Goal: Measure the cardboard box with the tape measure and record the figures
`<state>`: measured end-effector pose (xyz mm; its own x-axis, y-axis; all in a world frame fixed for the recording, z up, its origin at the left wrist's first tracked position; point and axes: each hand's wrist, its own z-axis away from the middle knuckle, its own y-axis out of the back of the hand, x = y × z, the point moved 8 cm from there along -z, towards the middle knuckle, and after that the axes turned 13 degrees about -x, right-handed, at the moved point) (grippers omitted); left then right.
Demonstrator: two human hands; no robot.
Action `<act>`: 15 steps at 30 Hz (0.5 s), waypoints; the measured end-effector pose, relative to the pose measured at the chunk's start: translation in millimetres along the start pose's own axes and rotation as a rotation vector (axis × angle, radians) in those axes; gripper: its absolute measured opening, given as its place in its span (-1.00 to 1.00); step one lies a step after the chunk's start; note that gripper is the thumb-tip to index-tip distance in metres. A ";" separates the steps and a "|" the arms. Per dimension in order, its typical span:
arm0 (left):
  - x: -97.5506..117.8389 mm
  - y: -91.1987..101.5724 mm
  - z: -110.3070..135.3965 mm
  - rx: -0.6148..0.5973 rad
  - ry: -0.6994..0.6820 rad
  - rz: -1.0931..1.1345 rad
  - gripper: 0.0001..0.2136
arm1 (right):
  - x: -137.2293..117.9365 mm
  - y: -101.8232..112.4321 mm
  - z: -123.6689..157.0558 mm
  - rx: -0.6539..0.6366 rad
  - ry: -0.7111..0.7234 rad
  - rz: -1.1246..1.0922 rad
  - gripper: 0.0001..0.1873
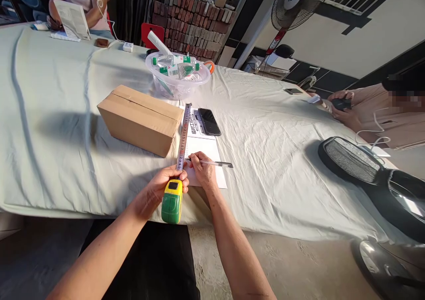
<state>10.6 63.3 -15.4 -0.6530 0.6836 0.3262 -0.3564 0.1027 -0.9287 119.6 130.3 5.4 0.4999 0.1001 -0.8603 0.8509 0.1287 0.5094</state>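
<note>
Tape measure (171, 204) sits pinched between left fingers (168, 173).

The right hand (204, 170) hides part of the paper (210, 147) beneath it. Well right of that hand, the view's edge cuts off a black chair (375, 190); far beyond, a fan (292, 1) is cropped above.

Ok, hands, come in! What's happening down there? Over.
Left hand: holding tape measure, blade out. Right hand: holding pen over paper. Cardboard box: closed, left of blade. Phone: beyond the pen, clear of it.
</note>
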 end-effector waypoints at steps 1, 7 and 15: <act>-0.1 0.1 0.0 0.000 0.002 0.001 -0.93 | -0.4 0.2 0.1 0.001 0.004 0.004 -0.66; -0.4 -0.5 0.8 0.001 0.005 -0.006 -0.92 | -2.3 1.3 1.6 0.010 0.010 -0.005 -0.63; 0.1 -2.9 1.5 0.003 -0.011 -0.008 -0.92 | 0.7 0.8 0.6 0.012 -0.016 -0.003 -0.67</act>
<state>10.6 62.0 -12.4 -0.6573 0.6751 0.3350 -0.3632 0.1057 -0.9257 120.7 129.8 5.1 0.5002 0.0838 -0.8618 0.8539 0.1171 0.5070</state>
